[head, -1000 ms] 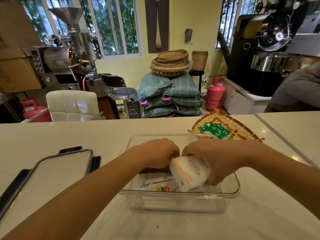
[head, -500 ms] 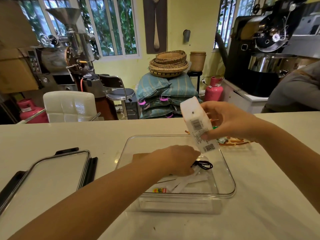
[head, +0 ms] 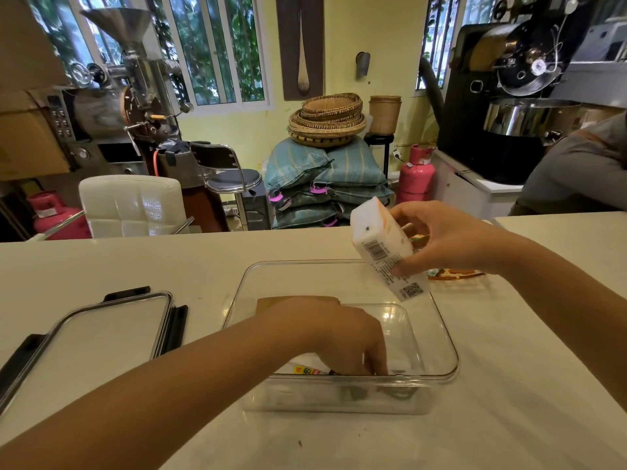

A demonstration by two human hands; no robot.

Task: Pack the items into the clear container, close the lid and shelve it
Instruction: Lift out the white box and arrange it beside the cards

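The clear container [head: 444,337] stands open on the white counter in front of me. My left hand [head: 336,334] reaches down inside it, fingertips pressing on small items at the bottom near the front wall; what lies under the fingers is mostly hidden. A brown flat piece [head: 271,302] and a white packet with a yellow label [head: 305,367] lie in the container. My right hand [head: 444,239] holds a white box with barcode labels [head: 383,249] tilted above the container's far right corner. The lid [head: 98,337], clear with black clips, lies on the counter to the left.
A woven tray [head: 456,273] with small items sits behind my right hand. Beyond the counter are a white chair [head: 132,205], a stool, stacked sacks, baskets and coffee roasters. A person in grey [head: 576,171] is at the far right.
My right hand lifted the white box out of the container and holds it above the far right corner. My left hand slid toward the container's front wall.
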